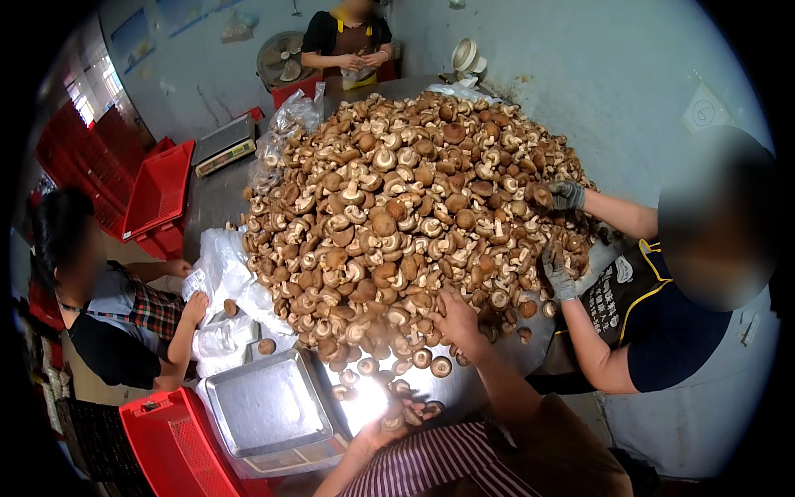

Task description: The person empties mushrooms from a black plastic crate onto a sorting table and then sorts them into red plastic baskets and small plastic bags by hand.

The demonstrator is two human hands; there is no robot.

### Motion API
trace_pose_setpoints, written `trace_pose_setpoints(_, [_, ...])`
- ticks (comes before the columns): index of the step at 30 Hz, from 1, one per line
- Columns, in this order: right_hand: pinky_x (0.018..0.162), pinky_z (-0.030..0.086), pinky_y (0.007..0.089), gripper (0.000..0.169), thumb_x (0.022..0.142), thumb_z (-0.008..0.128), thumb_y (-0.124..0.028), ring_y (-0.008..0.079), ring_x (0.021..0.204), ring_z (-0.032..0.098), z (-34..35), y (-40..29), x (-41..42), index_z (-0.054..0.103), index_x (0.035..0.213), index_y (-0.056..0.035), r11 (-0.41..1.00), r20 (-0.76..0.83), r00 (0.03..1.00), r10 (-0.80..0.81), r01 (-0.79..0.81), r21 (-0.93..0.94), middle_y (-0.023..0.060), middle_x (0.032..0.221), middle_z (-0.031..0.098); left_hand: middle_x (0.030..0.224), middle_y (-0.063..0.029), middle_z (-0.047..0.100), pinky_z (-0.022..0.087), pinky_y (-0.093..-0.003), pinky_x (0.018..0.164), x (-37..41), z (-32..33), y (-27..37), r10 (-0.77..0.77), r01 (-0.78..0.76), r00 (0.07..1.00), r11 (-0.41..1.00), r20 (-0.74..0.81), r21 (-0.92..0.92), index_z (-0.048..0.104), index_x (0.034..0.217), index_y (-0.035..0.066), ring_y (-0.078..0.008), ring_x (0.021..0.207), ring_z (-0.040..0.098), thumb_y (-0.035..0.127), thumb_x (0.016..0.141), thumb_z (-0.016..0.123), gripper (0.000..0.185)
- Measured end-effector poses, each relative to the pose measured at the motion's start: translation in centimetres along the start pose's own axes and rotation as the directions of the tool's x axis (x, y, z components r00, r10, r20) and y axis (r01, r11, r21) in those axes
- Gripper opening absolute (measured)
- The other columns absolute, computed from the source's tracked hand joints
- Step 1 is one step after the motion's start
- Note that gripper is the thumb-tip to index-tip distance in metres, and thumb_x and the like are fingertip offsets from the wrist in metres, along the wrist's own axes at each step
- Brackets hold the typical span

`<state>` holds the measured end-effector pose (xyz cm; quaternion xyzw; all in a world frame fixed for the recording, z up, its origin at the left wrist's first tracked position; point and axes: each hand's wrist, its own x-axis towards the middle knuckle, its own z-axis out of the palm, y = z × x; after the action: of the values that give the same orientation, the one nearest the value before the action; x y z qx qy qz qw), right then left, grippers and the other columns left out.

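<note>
A large heap of shiitake mushrooms point(385, 223) with brown caps and pale stems covers most of the steel table point(211, 205). At its near edge, my right hand point(461, 320) reaches in, fingers bent against the mushrooms. Whether it grips one is hidden. Low and close to my body, my left hand point(379, 432) is cupped palm up around several mushrooms point(400, 417). Between my hands, a few loose mushrooms point(441, 366) lie stem up on the bright, glaring tabletop.
Left of my hands stands a weighing scale with a steel pan point(270, 404), beside a red crate point(180, 444). White plastic bags point(223, 267) lie beyond it. A gloved co-worker point(646, 310) handles mushrooms at right; others stand left point(124, 317) and far point(354, 43). Another scale point(227, 146) sits back left.
</note>
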<state>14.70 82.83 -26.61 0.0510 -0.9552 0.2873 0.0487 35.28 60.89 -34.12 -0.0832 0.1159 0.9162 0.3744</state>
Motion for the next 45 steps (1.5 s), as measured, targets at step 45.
trace_pose_setpoints(45, [0.062,0.050,0.0354,0.033,0.085,0.062,-0.029,0.0249,0.067,0.062,-6.0,6.2,-2.7,0.060,0.104,-0.0021,0.351,0.467,0.797,0.385,-0.594,0.724,0.0075,0.076,0.065,0.129,-0.0327,0.045,0.023,-0.0634,0.111,2.5,2.0,-0.8,0.012,0.002,0.999,0.941,0.037,-0.339,0.044,0.131,-0.002,-0.0412,0.127,0.042,0.037,0.099,0.030,0.053])
